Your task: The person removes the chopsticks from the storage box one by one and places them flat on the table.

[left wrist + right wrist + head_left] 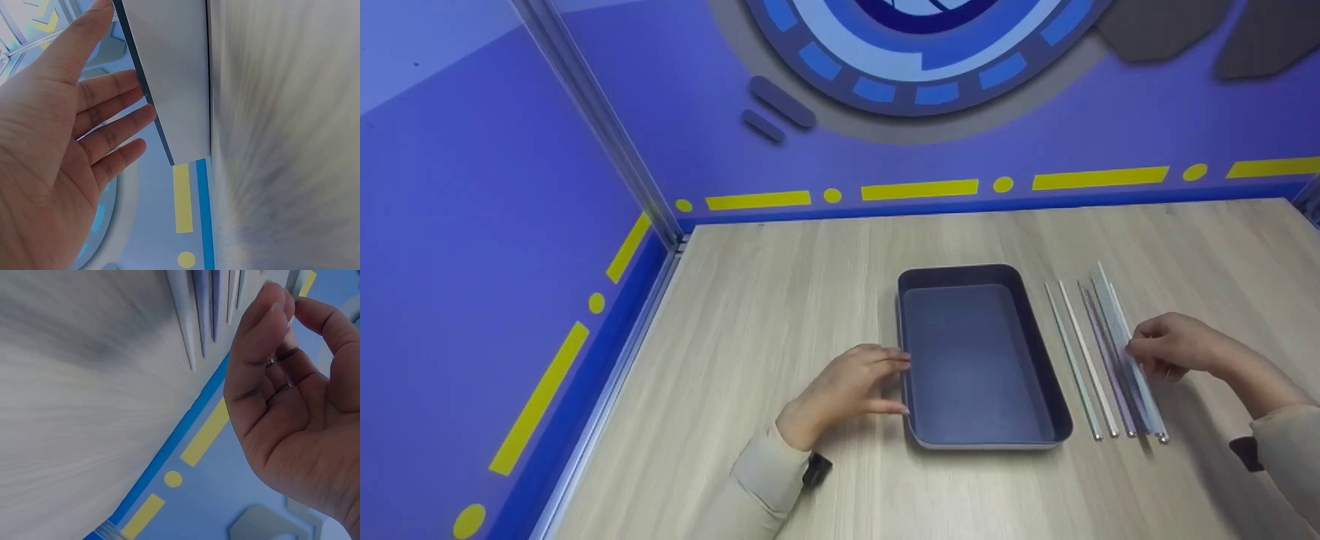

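A dark rectangular tray (971, 367) lies on the table between the two hands. My left hand (851, 386) is at its left side, with extended fingers and thumb right at the rim. The left wrist view shows these fingers (121, 121) fairly straight along the tray's edge. Right of the tray several slim metal chopsticks (1072, 360) lie roughly side by side, in greenish, silver and purple tones. Over the rightmost ones, my right hand (1177, 346) pinches a silvery chopstick (295, 282) between thumb and fingertips. Its lower end looks blurred in the head view.
The wooden table (765, 300) meets a blue printed wall (915, 161) at the back and another panel (472, 247) on the left. A metal rail (607, 397) runs along the table's left edge.
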`<state>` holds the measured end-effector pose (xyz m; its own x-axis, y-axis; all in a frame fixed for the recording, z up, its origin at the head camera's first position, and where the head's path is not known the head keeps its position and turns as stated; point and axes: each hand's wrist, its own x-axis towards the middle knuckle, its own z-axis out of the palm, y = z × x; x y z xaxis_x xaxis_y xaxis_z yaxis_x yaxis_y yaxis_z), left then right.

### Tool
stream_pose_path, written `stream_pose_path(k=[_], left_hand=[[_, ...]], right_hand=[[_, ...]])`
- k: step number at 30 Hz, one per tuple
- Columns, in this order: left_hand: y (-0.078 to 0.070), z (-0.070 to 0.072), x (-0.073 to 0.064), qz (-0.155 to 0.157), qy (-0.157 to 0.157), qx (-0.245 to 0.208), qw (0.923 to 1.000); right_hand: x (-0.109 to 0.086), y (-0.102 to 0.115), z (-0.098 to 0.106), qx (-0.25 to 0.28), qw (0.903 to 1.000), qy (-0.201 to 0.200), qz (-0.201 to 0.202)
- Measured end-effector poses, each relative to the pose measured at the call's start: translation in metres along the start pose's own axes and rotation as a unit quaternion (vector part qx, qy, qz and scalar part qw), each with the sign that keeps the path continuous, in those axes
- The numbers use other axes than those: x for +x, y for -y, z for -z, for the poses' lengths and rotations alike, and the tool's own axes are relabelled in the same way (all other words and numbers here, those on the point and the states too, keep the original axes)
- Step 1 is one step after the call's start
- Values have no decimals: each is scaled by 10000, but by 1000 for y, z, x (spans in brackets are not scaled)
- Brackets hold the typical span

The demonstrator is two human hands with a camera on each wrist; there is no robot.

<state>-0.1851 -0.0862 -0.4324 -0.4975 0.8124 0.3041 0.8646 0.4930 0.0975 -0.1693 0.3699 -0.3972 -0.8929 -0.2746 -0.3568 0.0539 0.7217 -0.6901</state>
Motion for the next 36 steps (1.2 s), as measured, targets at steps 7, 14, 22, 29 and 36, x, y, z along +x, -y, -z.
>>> stream_pose_path(k=[7,14,22,29,36], left_hand=[[-1,1,0,73,60,-41,9999],[0,1,-1,14,-7,-42,10000],[0,0,-2,30,-47,-117,9999],[0,-1,-1,27,-48,-33,10000],[0,-1,-1,14,-100,-84,9999]], right_hand=[[-1,-11,3,-128,9994,-71,-306],[-4,-27,5,-68,9995,-7,-309],[-2,-37,5,-310,9974,-138,-636],[-2,-43,6,-321,9969,-64,-719],[0,-48,4,-357,9969,-61,-699]])
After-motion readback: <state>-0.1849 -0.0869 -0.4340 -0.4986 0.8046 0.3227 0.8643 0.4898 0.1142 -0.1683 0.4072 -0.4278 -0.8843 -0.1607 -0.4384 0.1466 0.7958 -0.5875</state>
